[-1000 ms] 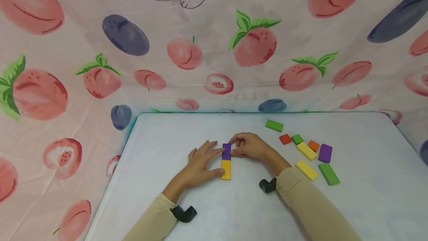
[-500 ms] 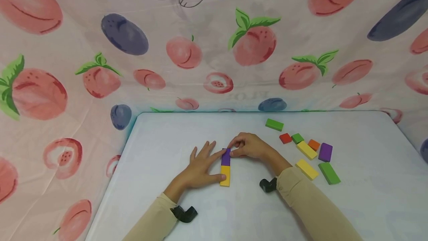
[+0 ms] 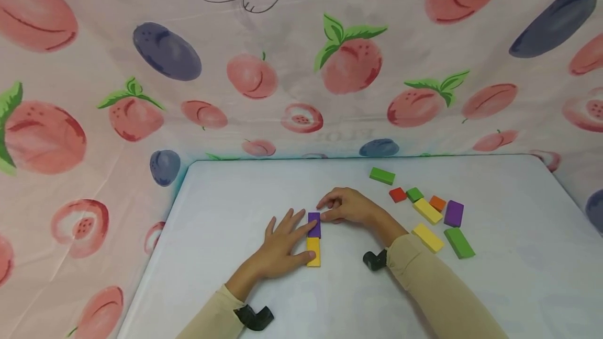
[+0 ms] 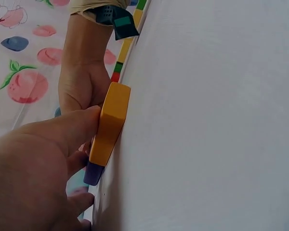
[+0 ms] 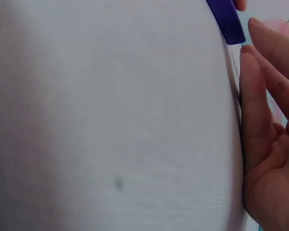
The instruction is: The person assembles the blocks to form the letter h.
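On the white table, a purple block [image 3: 314, 232] and a yellow block [image 3: 313, 245] lie end to end in a line, the purple one farther from me. My left hand [image 3: 275, 255] is spread beside them, index fingertip on the purple block and thumb on the yellow block [image 4: 113, 113]. Just right of the purple block's far end is my right hand [image 3: 350, 207], fingers loosely bent and holding nothing. The right wrist view shows a small gap between its fingertips and the purple block [image 5: 229, 21].
To the right lie several loose blocks, among them a green block [image 3: 382, 176], a red block [image 3: 398, 194], an orange block [image 3: 437, 203], another purple block [image 3: 454, 213] and a yellow block [image 3: 427, 237]. A fruit-patterned cloth [image 3: 301, 77] hangs behind the table.
The joined purple and yellow blocks have slid toward me together with my left hand. My right hand, earlier at the purple block's far end, is now slightly apart from it. The head view shifted slightly.
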Motion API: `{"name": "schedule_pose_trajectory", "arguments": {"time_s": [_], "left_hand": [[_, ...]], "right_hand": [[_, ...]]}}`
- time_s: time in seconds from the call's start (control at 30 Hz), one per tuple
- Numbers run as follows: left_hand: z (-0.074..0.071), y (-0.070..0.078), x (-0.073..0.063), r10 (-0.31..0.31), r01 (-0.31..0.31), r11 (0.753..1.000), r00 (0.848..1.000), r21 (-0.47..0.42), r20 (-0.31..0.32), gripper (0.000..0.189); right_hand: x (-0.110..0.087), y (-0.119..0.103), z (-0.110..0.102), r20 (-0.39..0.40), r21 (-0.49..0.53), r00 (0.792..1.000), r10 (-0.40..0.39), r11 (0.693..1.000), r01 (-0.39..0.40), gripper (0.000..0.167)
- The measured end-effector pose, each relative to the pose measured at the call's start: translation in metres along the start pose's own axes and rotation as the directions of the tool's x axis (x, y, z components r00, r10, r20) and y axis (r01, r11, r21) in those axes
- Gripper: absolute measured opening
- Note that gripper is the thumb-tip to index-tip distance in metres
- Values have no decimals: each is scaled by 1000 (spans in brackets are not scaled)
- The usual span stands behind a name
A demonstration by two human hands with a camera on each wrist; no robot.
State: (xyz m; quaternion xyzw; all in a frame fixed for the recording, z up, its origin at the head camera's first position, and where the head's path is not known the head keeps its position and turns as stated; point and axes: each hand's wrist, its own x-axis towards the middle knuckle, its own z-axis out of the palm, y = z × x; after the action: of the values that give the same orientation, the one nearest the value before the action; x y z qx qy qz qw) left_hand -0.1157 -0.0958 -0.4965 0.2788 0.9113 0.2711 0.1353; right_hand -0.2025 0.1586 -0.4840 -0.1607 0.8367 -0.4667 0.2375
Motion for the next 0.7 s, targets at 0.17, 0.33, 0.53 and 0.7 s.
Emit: {"name": "schedule_pose_trajectory", "arguments": {"time_s": [0.17, 0.33, 0.53, 0.7], "left_hand": [[2, 0, 0, 11, -11, 1000, 999, -4, -32, 69], [1, 1, 1, 18, -18, 1000, 999, -8, -40, 70], [-1, 1, 1, 15, -16, 1000, 1000, -19, -15, 71], [-3, 2, 0, 18, -18, 1000, 1000, -22, -9, 70]], "right_hand": [[-1, 0, 1, -5, -68, 1000, -5, 998, 5, 22], [0, 0, 2, -15, -109, 999, -32, 994, 30, 17], [0, 0, 3, -19, -137, 999, -41, 990, 38, 16], [1, 0, 4, -29, -139, 999, -46, 989, 41, 17]]}}
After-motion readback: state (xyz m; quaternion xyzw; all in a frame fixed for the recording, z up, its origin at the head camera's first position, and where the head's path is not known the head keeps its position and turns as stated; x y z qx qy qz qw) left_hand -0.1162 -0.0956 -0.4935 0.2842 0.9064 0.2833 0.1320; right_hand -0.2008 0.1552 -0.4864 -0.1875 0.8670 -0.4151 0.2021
